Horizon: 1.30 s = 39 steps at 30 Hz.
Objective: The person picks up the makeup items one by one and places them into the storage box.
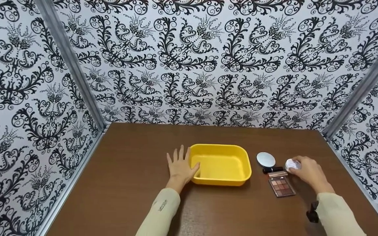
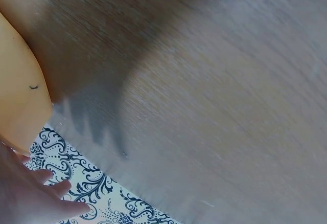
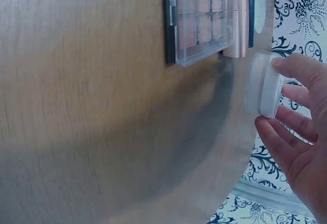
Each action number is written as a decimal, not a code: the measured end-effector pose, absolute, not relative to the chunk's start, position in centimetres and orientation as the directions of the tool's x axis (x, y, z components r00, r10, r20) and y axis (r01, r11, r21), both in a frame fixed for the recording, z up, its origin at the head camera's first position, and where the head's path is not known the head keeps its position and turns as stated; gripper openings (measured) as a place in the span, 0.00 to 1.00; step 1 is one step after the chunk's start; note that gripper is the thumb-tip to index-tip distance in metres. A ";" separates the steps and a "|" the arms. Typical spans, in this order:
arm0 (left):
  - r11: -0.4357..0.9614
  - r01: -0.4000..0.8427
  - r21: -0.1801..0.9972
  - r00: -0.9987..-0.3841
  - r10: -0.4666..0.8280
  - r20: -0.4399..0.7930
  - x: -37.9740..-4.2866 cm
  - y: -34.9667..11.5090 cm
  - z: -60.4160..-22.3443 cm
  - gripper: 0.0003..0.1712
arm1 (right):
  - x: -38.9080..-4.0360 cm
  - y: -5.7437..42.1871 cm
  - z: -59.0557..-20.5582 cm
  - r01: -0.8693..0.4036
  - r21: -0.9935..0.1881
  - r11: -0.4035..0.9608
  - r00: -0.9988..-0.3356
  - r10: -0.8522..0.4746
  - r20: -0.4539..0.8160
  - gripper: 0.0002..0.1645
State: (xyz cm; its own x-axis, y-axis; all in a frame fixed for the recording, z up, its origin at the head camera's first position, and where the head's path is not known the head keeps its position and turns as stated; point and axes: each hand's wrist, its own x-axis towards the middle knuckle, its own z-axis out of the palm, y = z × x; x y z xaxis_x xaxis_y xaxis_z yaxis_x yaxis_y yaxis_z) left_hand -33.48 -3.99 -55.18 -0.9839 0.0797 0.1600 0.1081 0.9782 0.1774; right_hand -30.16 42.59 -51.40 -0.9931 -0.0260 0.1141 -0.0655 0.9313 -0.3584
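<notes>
My left hand point(image 1: 179, 168) lies against the left side of a yellow plastic basin point(image 1: 220, 181), fingers straight and spread, thumb over the rim. In the left wrist view the basin's side point(image 2: 23, 81) and my fingertips show at the left edge. At the right, my right hand point(image 1: 311, 172) holds a small round white jar point(image 3: 263, 86) between thumb and fingers, close to the table. Beside it lie an eyeshadow palette point(image 1: 281, 186) with a clear lid, a slim rose-gold tube point(image 1: 278, 174), a black tube point(image 1: 272, 169) and a round silvery-white disc point(image 1: 265, 159).
Everything stands on a brown wooden table point(image 1: 126, 196). Walls covered in black-and-white scroll paper point(image 1: 189, 65) enclose its back and sides, with grey strips at the corners. No objects show inside the basin.
</notes>
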 end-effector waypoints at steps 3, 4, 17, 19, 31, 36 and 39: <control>0.980 0.103 0.169 -0.986 0.078 0.148 -33.4 -4.0 -55.1 0.46 | -30.2 42.3 -51.1 -0.076 -0.355 0.932 -0.992 -0.033 0.126 0.30; 0.981 0.102 0.164 -0.986 0.078 0.145 -33.4 -4.0 -55.1 0.46 | -30.2 42.2 -51.0 -0.078 -0.356 0.931 -0.991 -0.034 0.129 0.30; 0.984 0.098 0.148 -0.988 0.079 0.129 -33.4 -4.0 -55.2 0.47 | -30.5 40.4 -49.8 -0.111 -0.355 0.928 -0.982 -0.049 0.181 0.29; 0.984 0.099 0.150 -0.988 0.079 0.135 -33.5 -4.1 -55.2 0.47 | -30.7 39.9 -49.7 -0.133 -0.347 0.928 -0.975 -0.061 0.212 0.28; 0.981 0.097 0.167 -0.987 0.074 0.140 -33.6 -4.1 -55.7 0.47 | -32.0 36.6 -48.7 -0.167 -0.362 0.917 -0.967 -0.082 0.239 0.28; 0.979 0.101 0.180 -0.986 0.074 0.151 -33.8 -4.1 -55.9 0.46 | -32.3 34.8 -48.3 -0.162 -0.389 0.907 -0.971 -0.076 0.229 0.29; 0.977 0.104 0.184 -0.985 0.075 0.156 -33.8 -4.1 -55.9 0.45 | -32.6 33.9 -48.1 -0.169 -0.392 0.904 -0.970 -0.082 0.229 0.29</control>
